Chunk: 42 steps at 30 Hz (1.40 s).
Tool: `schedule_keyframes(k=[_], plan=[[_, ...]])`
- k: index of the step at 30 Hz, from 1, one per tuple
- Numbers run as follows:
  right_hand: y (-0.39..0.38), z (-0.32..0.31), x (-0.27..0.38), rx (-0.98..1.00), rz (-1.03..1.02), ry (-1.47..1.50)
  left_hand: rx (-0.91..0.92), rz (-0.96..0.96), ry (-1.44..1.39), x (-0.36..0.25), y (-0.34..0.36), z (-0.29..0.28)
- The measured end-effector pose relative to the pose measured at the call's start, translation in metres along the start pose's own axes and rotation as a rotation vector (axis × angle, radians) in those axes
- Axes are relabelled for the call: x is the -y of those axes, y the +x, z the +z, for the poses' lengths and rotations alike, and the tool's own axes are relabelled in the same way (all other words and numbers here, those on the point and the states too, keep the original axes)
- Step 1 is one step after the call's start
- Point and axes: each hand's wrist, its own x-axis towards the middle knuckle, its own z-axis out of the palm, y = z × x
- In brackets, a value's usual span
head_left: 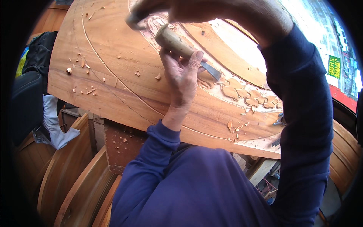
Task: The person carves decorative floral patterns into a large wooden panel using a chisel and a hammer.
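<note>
Left hand [181,73] clamped round the wooden handle of a chisel [176,42], thumb laid along the near end of the handle; right hand [181,9] apart from it in this view, up at the top edge, badly blurred, and whether it grips anything I cannot tell.

Over to the far left: a dark bundle [41,53] sits just beside the big wooden panel [124,45], with a crumpled white cloth [56,123] hanging below. Lower down, curved boards [68,162] stand side by side, and next to them a red-brown block [123,157] pokes out from under the panel's near edge, shavings on top.

Into the middle now, and it's the panel all the way: curved lines cut across it, loose wood shavings [82,62] scattered about. Chisel's right over it, handle tilted up to the left, flat blade [211,71] slanting down right onto the carved band [232,89]; whether the edge touches, I can't tell. Leaf-like shapes stand raised along that band. Further right, metal tool tips [279,119] show beside the dark blue sleeve [304,113] of the right arm, and past it, a green-and-yellow sign [334,67].
</note>
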Motion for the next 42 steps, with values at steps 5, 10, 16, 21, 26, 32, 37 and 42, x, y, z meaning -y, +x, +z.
schedule_keyframes(k=[5,10,16,21,26,32,37,42], plan=[[-0.024,-0.006,-0.005,0.064,0.034,0.072,0.101,-0.070,-0.078,-0.001,-0.008,0.002],[-0.038,0.017,-0.017,-0.368,-0.101,0.275,-0.064,-0.003,0.020,-0.018,-0.003,-0.010],[-0.028,0.018,-0.009,-0.545,-0.178,0.217,-0.005,-0.006,0.009,-0.009,0.005,-0.001],[-0.023,0.004,-0.002,-0.511,-0.115,0.386,0.028,0.056,0.001,0.000,0.005,0.000],[-0.034,-0.016,-0.011,0.009,0.021,-0.047,0.098,0.088,0.026,0.006,0.001,0.014],[-0.011,0.001,-0.008,-0.136,-0.154,0.074,0.029,0.059,0.013,0.005,0.004,-0.004],[-0.011,-0.018,-0.006,0.065,0.030,0.106,0.076,0.071,0.008,0.011,-0.001,0.008],[0.012,-0.009,0.001,0.127,0.052,0.093,0.010,0.100,0.071,0.011,0.001,-0.009]])
